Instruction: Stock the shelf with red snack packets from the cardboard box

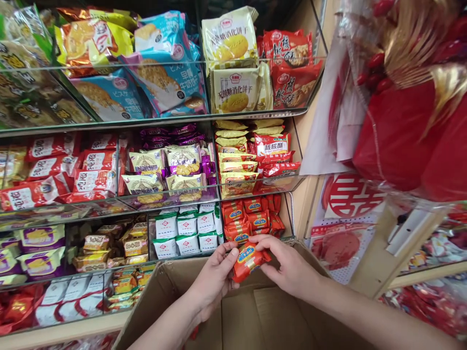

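Observation:
Between my two hands is a small red snack packet [248, 260] with a blue and yellow label. My left hand [218, 272] grips its left end with the thumb on top. My right hand [279, 260] has its fingers curled about the packet's right end. Just behind it, matching red packets [260, 221] stand stacked in a shelf compartment. Below both hands gapes a large cardboard box [239, 316]; a bit of red wrapping shows inside it near my left forearm.
White-and-green packets [188, 232] fill the compartment to the left. Above, a clear shelf lip [262, 187] fronts stacked walnut biscuits [273, 145]. Red decorations [397, 136] in plastic hang at the right, close to the wooden shelf side [304, 214].

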The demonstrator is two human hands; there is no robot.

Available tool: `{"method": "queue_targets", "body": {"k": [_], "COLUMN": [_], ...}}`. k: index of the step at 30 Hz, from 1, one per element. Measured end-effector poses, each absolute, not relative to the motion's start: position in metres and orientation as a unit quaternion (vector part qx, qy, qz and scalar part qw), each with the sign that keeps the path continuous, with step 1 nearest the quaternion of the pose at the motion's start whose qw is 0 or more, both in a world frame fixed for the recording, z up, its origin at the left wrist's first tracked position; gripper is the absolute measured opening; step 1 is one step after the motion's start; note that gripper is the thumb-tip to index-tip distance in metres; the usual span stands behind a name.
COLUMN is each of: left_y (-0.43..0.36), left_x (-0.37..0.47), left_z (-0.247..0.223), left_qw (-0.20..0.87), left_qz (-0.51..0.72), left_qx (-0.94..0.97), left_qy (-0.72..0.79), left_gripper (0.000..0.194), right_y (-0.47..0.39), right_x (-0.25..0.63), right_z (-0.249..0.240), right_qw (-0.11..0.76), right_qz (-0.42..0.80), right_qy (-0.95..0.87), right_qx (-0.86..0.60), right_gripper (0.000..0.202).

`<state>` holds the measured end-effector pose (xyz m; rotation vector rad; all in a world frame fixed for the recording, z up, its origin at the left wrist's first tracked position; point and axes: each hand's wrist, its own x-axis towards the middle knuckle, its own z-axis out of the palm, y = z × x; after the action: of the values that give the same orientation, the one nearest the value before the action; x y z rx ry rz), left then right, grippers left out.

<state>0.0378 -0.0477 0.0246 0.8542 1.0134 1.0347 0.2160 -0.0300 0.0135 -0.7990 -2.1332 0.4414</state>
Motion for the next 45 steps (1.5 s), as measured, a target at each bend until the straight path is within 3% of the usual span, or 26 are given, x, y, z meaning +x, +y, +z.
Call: {"method": "queue_targets", "body": {"k": [5,13,17,21,28,45], "left_y": [-0.046,-0.041,-0.043,-0.046,-0.051,-0.053], "left_x": [0.037,0.039,0.039,0.039,0.042,0.035], "left_z": [0.025,0.021,0.023,0.019,0.009,-0.007], "left_qw": [0.658,0.665,0.690,0.689,0.688,0.692], "left_qz": [0.488,0.477,0.450,0.401,0.310,0.229], "left_qx": [0.354,0.352,0.370,0.404,0.462,0.507], "left_qy": [0.451,0.453,0.430,0.448,0.466,0.460], "left_gripper": [0.040,0.035,0.031,0.025,0.026,0.027], "right_y": [-0.034,-0.038,-0.026,0.000,0.036,0.077], "right_x": [0.217,0.230,0.250,0.272,0.267,0.235], "right_z": [0.013,0.028,0.029,0.037,0.046,0.038], "right_qw": [0.440,0.292,0.275,0.197,0.120,0.087], "right_qz": [0.097,-0.215,-0.269,-0.338,-0.366,-0.311], "right_qy": [-0.852,-0.910,-0.885,-0.841,-0.774,-0.741], "right_qx": [-0.266,-0.201,-0.261,-0.375,-0.502,-0.588], "right_gripper": [0.023,0.020,0.023,0.029,0.029,0.030]}}
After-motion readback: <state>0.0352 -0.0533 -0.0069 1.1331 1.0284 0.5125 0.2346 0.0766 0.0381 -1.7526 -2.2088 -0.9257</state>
